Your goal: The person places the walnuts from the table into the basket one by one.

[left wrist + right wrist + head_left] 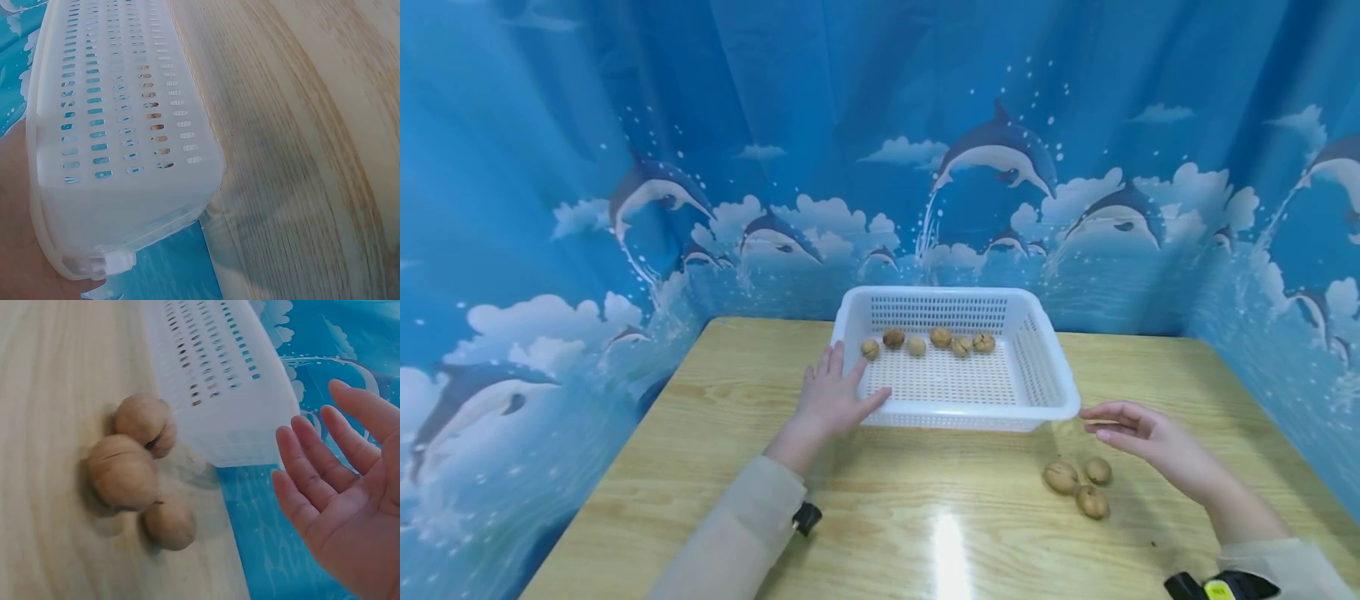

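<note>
A white plastic basket (947, 410) with slotted walls stands on the wooden table. Several walnuts (940, 337) lie in a loose row inside it, toward the back. My left hand (832, 398) rests at the basket's front left corner, its fingers spread over the rim and thumb pointing along the front; in the left wrist view only part of it shows beside the rim. Off the front right corner hovers my right hand (1153, 435), fingers loosely extended, palm bare in the right wrist view. Three walnuts (1062, 477) sit close together on the table, left of and nearer than that hand.
The wooden table (715, 433) extends around the basket, with a bright reflection near the front. A blue curtain (820, 100) printed with dolphins and clouds hangs behind the table and along both sides. Each wrist carries a small black device (807, 518).
</note>
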A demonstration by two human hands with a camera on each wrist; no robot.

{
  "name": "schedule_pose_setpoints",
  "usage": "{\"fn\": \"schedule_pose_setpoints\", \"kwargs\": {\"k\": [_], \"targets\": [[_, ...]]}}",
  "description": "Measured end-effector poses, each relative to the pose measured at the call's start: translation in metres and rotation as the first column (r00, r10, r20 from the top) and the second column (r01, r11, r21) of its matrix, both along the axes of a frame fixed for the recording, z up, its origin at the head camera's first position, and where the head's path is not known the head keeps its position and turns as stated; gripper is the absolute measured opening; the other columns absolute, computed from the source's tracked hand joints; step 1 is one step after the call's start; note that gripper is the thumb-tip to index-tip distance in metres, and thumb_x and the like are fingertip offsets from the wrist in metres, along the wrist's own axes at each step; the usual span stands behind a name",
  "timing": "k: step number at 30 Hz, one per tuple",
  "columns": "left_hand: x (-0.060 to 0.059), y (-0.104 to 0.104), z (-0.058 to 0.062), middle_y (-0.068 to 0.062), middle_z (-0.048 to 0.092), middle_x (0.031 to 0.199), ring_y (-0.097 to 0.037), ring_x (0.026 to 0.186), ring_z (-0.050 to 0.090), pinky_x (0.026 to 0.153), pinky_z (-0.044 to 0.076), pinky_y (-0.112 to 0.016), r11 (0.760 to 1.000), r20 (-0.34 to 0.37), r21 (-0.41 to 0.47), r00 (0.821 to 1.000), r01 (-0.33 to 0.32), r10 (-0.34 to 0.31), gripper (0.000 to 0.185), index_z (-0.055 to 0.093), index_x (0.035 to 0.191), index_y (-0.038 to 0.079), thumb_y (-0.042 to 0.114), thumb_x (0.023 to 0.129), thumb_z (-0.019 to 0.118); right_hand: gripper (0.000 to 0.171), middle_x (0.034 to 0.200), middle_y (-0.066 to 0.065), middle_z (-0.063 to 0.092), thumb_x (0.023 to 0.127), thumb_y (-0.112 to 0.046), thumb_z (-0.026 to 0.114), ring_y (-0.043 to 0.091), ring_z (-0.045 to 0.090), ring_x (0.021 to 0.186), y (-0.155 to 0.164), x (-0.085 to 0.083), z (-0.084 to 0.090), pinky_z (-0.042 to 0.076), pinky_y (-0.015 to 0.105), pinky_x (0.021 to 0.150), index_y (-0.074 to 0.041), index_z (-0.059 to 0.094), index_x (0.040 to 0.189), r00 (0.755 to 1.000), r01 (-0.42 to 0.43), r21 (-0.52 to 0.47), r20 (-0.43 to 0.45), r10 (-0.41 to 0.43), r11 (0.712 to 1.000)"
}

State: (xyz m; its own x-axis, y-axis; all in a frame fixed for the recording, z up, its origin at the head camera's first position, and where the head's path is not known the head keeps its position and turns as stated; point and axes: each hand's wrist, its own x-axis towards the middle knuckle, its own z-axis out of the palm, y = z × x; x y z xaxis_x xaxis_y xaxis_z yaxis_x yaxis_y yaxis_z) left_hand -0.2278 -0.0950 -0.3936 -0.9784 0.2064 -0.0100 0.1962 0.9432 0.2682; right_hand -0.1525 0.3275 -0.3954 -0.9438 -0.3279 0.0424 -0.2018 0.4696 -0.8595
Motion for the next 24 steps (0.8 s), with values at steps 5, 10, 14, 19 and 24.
{"fn": "schedule_pose_setpoints", "kwargs": {"k": [5,10,14,19,24], "targets": [[0.001,0.001,0.0,-0.016,-0.001,0.155,-0.034,0.14,-0.004,0.109,0.007,-0.057,1.0,0.0,0.008,1.0,0.003,-0.003,0.079,0.031,0.147,0.019,0.07,0.087,0.033,0.036,0.118,-0.008,0.059,0.094,-0.006,0.054,0.0,0.055,0.105,-0.001,0.01,-0.02,0.048,0.019,0.082,0.009,0.048,0.126,0.995,-0.098,-0.014,-0.03,0.098,0.995],[0.0,0.0,0.0,-0.016,-0.002,0.155,-0.035,0.14,-0.004,0.109,0.006,-0.057,1.0,0.003,0.019,1.0,0.006,-0.007,0.08,0.031,0.147,0.018,0.071,0.087,0.033,0.038,0.116,0.014,0.061,0.088,-0.01,0.065,-0.001,0.054,0.101,-0.014,0.018,-0.033,0.05,0.024,0.081,0.006,0.055,0.121,0.992,-0.029,0.132,-0.121,0.045,0.991],[0.0,0.0,0.0,-0.016,-0.002,0.155,-0.034,0.14,-0.005,0.109,0.006,-0.057,1.0,0.002,0.019,1.0,0.007,-0.007,0.08,0.031,0.147,0.018,0.071,0.086,0.033,0.043,0.115,0.011,0.063,0.083,-0.022,0.07,0.013,0.058,0.1,-0.025,0.019,-0.04,0.05,0.035,0.081,-0.002,0.059,0.119,0.985,0.047,0.292,-0.174,0.005,0.955],[0.001,0.0,0.0,-0.016,-0.001,0.155,-0.034,0.14,-0.004,0.109,0.005,-0.057,1.0,0.003,0.025,1.0,0.004,-0.004,0.08,0.032,0.147,0.018,0.07,0.086,0.035,0.043,0.112,0.009,0.065,0.079,-0.021,0.074,0.029,0.06,0.098,-0.031,0.018,-0.045,0.049,0.046,0.082,-0.002,0.062,0.116,0.962,0.101,0.39,-0.273,0.01,0.915],[0.001,0.0,0.001,-0.016,-0.001,0.155,-0.035,0.14,-0.004,0.109,0.006,-0.057,1.0,-0.001,0.021,1.0,0.004,-0.004,0.079,0.032,0.146,0.018,0.069,0.087,0.035,0.045,0.109,0.013,0.065,0.075,-0.015,0.077,0.033,0.061,0.096,-0.034,0.016,-0.048,0.04,0.058,0.088,0.002,0.061,0.114,0.96,0.1,0.436,-0.278,0.028,0.895]]}}
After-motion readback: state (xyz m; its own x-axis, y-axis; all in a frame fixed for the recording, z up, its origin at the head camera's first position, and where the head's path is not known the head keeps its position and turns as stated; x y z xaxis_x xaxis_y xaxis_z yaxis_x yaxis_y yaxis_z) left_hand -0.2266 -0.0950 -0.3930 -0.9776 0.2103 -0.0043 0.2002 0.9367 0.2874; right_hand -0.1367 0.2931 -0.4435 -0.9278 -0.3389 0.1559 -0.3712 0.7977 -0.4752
